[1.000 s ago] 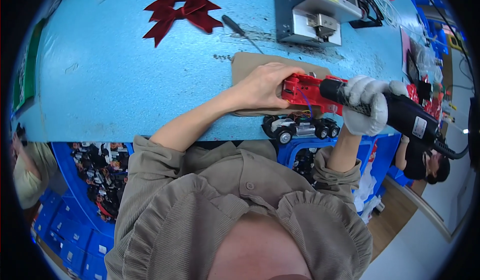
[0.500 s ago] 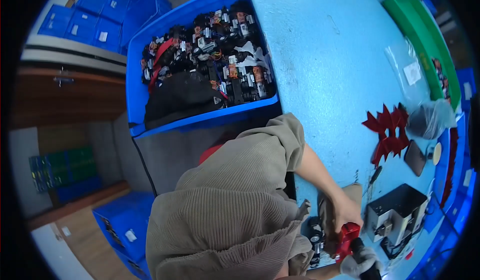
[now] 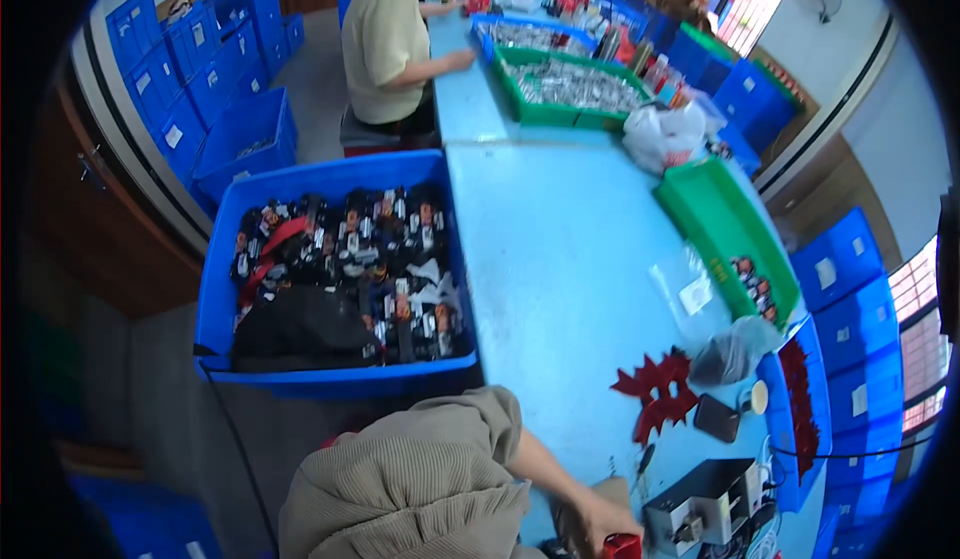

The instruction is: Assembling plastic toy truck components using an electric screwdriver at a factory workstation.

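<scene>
At the lower edge my left hand [image 3: 600, 521] is closed around a red plastic part [image 3: 622, 547], only partly in the picture. Its exact kind cannot be made out. Under and beside the hand lies a brown cloth [image 3: 570, 531]. To the right stands a black and silver metal device [image 3: 705, 504] with wires, and a thin dark tool [image 3: 646, 456] rests just beyond it. My right hand is out of the picture.
A blue bin [image 3: 335, 374] of small wheeled chassis stands left of the blue table [image 3: 540, 289]. Red spiky pieces [image 3: 655, 394], a dark phone-like slab [image 3: 716, 417] and a green tray [image 3: 690, 209] lie rightward. A co-worker [image 3: 385, 49] sits at the far end.
The view has tilted up, bringing the far table and a co-worker into sight. My gloved right hand with its black tool has left the picture. My left hand still holds the red part.
</scene>
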The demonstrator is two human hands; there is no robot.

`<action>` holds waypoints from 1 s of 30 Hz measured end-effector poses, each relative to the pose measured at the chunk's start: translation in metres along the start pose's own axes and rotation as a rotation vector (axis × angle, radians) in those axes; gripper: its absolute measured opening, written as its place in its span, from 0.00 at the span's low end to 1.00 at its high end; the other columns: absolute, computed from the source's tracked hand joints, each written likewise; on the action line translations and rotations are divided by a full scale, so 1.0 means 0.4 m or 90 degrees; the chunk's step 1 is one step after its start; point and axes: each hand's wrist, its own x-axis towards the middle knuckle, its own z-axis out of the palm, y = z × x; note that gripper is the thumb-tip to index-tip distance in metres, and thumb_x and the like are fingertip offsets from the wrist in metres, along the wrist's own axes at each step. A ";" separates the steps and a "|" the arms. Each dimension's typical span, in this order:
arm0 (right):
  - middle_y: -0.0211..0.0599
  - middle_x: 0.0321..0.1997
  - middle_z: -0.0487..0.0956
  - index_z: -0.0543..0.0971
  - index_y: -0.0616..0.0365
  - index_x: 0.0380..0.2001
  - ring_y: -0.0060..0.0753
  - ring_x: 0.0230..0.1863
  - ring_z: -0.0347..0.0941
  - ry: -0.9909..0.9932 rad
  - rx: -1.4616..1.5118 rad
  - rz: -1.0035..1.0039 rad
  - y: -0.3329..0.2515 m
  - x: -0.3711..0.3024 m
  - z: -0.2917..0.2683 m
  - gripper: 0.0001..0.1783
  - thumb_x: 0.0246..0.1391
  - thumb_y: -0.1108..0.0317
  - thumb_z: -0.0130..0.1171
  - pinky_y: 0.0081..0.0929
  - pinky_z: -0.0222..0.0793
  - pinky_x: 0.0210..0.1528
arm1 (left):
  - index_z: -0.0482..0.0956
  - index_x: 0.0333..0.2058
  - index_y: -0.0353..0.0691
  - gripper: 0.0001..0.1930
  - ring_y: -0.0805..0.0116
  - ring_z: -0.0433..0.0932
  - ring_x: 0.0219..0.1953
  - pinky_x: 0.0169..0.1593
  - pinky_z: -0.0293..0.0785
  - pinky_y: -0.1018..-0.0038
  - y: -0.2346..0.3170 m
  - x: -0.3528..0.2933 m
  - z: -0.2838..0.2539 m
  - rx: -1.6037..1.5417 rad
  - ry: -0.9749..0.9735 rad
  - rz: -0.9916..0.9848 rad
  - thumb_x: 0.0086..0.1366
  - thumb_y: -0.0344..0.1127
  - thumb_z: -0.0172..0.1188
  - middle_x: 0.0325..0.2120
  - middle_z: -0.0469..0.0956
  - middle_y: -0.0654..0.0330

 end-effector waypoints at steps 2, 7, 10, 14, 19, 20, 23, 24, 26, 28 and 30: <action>0.45 0.26 0.75 0.68 0.59 0.38 0.40 0.25 0.70 -0.030 -0.012 -0.073 0.000 0.008 -0.023 0.18 0.52 0.56 0.49 0.38 0.68 0.33 | 0.66 0.49 0.36 0.31 0.62 0.72 0.42 0.46 0.67 0.67 -0.021 -0.002 0.011 0.038 -0.006 0.017 0.48 0.41 0.66 0.40 0.73 0.50; 0.46 0.23 0.74 0.71 0.62 0.29 0.37 0.23 0.70 -0.129 -0.099 -0.193 -0.061 -0.077 -0.179 0.14 0.54 0.61 0.46 0.35 0.68 0.29 | 0.67 0.41 0.34 0.30 0.54 0.72 0.35 0.38 0.69 0.66 -0.059 -0.014 0.044 0.090 0.100 0.050 0.39 0.41 0.68 0.32 0.72 0.50; 0.46 0.23 0.73 0.72 0.62 0.27 0.37 0.24 0.70 -0.131 -0.269 0.039 -0.188 -0.208 -0.287 0.14 0.55 0.61 0.45 0.34 0.68 0.30 | 0.67 0.41 0.34 0.30 0.55 0.71 0.38 0.41 0.68 0.67 -0.005 -0.018 0.048 -0.011 0.098 0.032 0.40 0.41 0.68 0.34 0.71 0.50; 0.44 0.25 0.73 0.72 0.60 0.29 0.36 0.29 0.70 0.018 -0.367 0.641 -0.329 -0.416 -0.288 0.11 0.53 0.63 0.46 0.32 0.68 0.32 | 0.68 0.41 0.38 0.27 0.55 0.68 0.42 0.45 0.66 0.65 0.099 -0.011 -0.013 0.178 0.120 0.234 0.43 0.41 0.67 0.37 0.69 0.53; 0.35 0.41 0.69 0.75 0.58 0.33 0.31 0.37 0.70 0.208 -0.031 0.795 -0.445 -0.346 0.028 0.11 0.45 0.82 0.51 0.26 0.70 0.36 | 0.69 0.33 0.40 0.12 0.57 0.70 0.35 0.35 0.67 0.68 0.350 -0.010 -0.177 0.368 -0.236 -0.085 0.48 0.29 0.57 0.31 0.70 0.58; 0.40 0.37 0.73 0.75 0.61 0.32 0.42 0.42 0.69 0.086 -0.124 0.652 -0.442 -0.337 0.061 0.15 0.36 0.84 0.57 0.33 0.66 0.46 | 0.70 0.31 0.41 0.11 0.60 0.71 0.33 0.34 0.66 0.70 0.377 -0.037 -0.192 0.504 -0.213 0.009 0.46 0.27 0.56 0.30 0.71 0.61; 0.34 0.31 0.72 0.77 0.54 0.28 0.37 0.34 0.70 -0.231 -0.067 0.259 -0.404 -0.214 0.180 0.16 0.27 0.69 0.59 0.32 0.66 0.34 | 0.71 0.31 0.39 0.11 0.64 0.69 0.37 0.38 0.64 0.73 0.465 -0.062 -0.168 0.933 -0.436 -0.017 0.45 0.31 0.56 0.31 0.71 0.60; 0.33 0.32 0.72 0.77 0.53 0.28 0.36 0.35 0.70 -0.246 -0.085 0.210 -0.392 -0.225 0.225 0.15 0.28 0.68 0.58 0.32 0.66 0.34 | 0.71 0.31 0.39 0.11 0.64 0.69 0.37 0.38 0.64 0.73 0.440 -0.083 -0.155 0.908 -0.469 0.012 0.45 0.31 0.56 0.31 0.71 0.60; 0.33 0.33 0.72 0.76 0.52 0.28 0.36 0.37 0.70 -0.265 -0.075 0.157 -0.386 -0.252 0.316 0.13 0.31 0.68 0.56 0.34 0.66 0.35 | 0.74 0.29 0.40 0.10 0.65 0.68 0.36 0.37 0.62 0.73 0.384 -0.167 -0.121 1.029 -0.557 -0.025 0.45 0.33 0.57 0.28 0.70 0.60; 0.35 0.36 0.72 0.76 0.51 0.31 0.39 0.41 0.69 -0.269 -0.044 0.181 -0.366 -0.282 0.388 0.13 0.35 0.69 0.55 0.35 0.67 0.39 | 0.75 0.29 0.41 0.08 0.66 0.67 0.36 0.38 0.62 0.71 0.326 -0.229 -0.127 1.206 -0.594 -0.100 0.50 0.34 0.52 0.28 0.71 0.61; 0.38 0.39 0.71 0.75 0.52 0.34 0.42 0.43 0.68 -0.278 -0.033 0.240 -0.372 -0.267 0.425 0.14 0.38 0.72 0.55 0.37 0.66 0.42 | 0.73 0.31 0.42 0.08 0.64 0.67 0.36 0.38 0.63 0.70 0.262 -0.323 -0.219 1.224 -0.609 -0.228 0.53 0.34 0.49 0.28 0.69 0.60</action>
